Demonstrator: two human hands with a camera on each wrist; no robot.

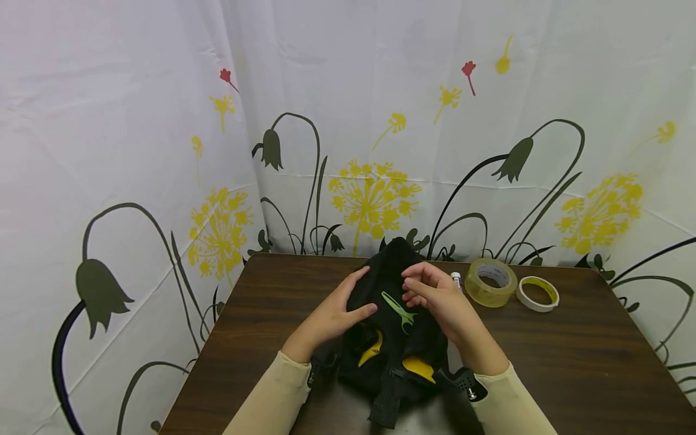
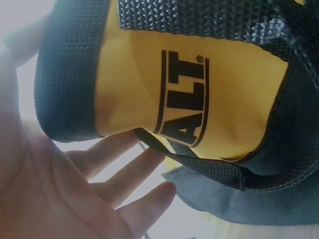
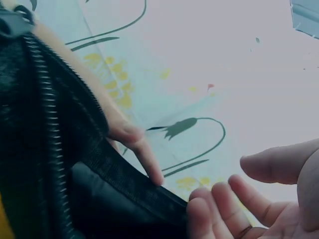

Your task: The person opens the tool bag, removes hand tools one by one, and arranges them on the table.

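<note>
A black bag (image 1: 380,386) with yellow panels and an open zipper stands on the table. Green-handled scissors (image 1: 399,312) show in its dark opening; whether they touch the bottom I cannot tell. My left hand (image 1: 331,311) lies along the bag's left side, thumb apart from the loosely extended fingers. In the left wrist view those fingers touch the bag's black edging beside the yellow panel (image 2: 229,99) with black lettering. My right hand (image 1: 443,296) hovers at the bag's right edge, fingers slightly bent and holding nothing. The right wrist view has the zipper (image 3: 50,109) close by.
To the right of the bag, a wide roll of clear tape (image 1: 489,283) and a narrower white tape roll (image 1: 537,294) lie on the brown table (image 1: 576,362). A small white tube (image 1: 456,279) is partly hidden behind my right hand. A flower-printed curtain (image 1: 348,121) hangs behind.
</note>
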